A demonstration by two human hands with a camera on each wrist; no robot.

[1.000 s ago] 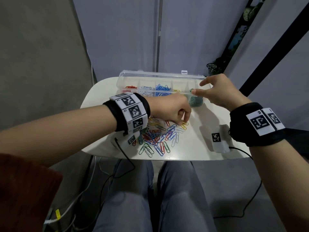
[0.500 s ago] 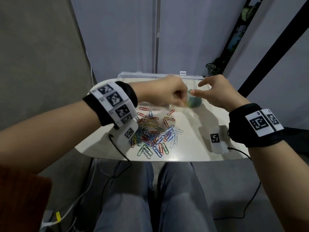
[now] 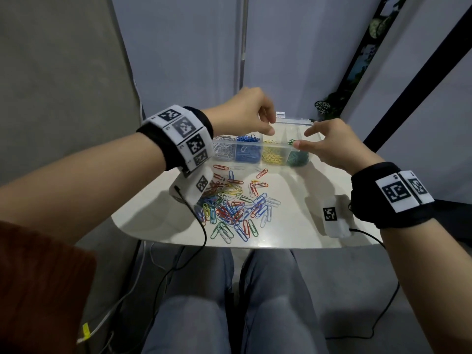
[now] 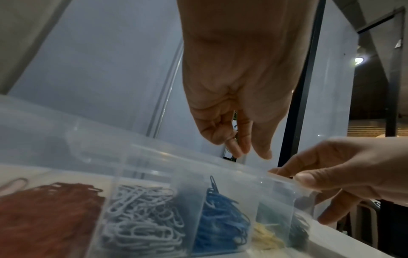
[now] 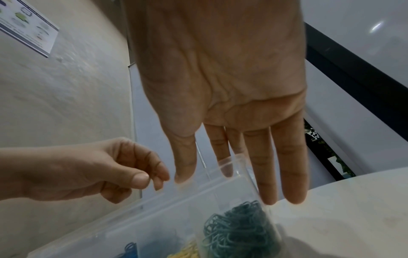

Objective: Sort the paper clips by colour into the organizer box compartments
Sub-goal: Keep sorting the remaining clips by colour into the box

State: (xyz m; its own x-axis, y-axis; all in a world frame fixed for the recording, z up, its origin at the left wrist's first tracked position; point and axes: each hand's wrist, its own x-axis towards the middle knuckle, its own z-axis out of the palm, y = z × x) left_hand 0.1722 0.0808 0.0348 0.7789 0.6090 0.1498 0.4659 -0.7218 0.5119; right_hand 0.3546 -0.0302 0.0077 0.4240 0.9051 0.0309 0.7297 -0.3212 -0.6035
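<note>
Since a second ago my left hand has risen from the loose paper clips on the table to above the organizer box; from the head my right hand touches the box's right end, fingers relaxed. Left wrist: my fingers are curled, thumb extended; whether they pinch a clip I cannot tell; red, white, blue, yellow and green clips fill separate compartments. Right wrist: fingers straight, thumb at the rim above the green clips.
</note>
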